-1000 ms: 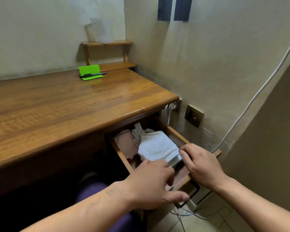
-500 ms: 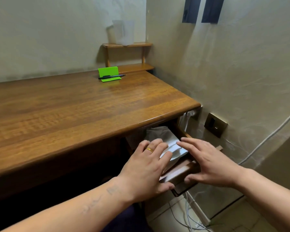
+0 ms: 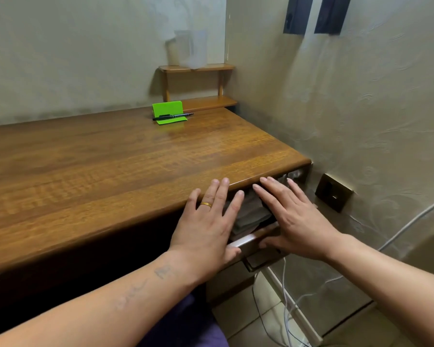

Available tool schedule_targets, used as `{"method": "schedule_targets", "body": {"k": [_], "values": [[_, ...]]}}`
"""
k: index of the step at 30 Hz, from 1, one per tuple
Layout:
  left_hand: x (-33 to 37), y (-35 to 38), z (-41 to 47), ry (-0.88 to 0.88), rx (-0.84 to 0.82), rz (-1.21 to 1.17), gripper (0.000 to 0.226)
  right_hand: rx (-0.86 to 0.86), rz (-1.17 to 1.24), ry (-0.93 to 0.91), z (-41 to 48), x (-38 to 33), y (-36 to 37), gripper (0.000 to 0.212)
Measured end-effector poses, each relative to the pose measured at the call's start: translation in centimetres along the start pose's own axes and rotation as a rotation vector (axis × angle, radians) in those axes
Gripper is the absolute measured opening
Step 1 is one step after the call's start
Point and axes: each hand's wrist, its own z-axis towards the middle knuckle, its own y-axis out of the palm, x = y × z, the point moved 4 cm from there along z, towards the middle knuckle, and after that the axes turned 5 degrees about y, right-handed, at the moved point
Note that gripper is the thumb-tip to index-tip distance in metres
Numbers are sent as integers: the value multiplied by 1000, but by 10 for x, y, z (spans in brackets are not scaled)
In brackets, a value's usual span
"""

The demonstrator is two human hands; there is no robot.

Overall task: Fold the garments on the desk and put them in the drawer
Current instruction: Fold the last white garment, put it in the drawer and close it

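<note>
Two hands [image 3: 206,221] [image 3: 293,219], one drawer [image 3: 248,242]

Bare forearms, a gold ring [image 3: 206,204] on the left hand [image 3: 206,221], faded tattoo [image 3: 145,284] on that forearm.

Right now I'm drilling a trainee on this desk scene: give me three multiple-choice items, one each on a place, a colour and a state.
1. Where does the black pen lie?
A. on the folded green card
B. in the drawer
C. on the floor

2. What colour is the ring on the left hand?
A. silver
B. gold
C. black

3. How is the wooden drawer?
A. fully shut
B. pulled fully out
C. nearly shut, pale folded garments showing

Answers: 1 A, pen rests across the card. 2 B, band gleams yellow. 3 C, a narrow gap remains between both flat hands, right hand included.
</note>
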Motion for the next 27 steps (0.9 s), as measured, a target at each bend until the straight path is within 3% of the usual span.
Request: {"method": "schedule_targets", "body": {"k": [4, 7, 9, 12, 19, 23, 27], "values": [[-7, 1, 3, -27, 9, -21, 98, 169, 38, 148, -1, -9, -1, 108], [8, 5, -11, 143, 170, -97, 61, 293, 335, 524, -13, -15, 10, 54], [24, 16, -20, 185, 142, -196, 40, 109, 732, 820, -16, -18, 32, 24], [28, 33, -18, 7, -26, -374, 44, -57, 1149, 1084, -14, -20, 66, 6], [21, 59, -1, -166, -56, -580, 57, -5, 1467, 1189, 4, -23, 84, 35], [10, 71, 6, -270, -77, -700, 58, -2, 1483, 1187, 18, -29, 88, 28], [-7, 81, 16, -397, -154, -821, 39, -40, 1483, 1186, 33, -38, 94, 24]]}}
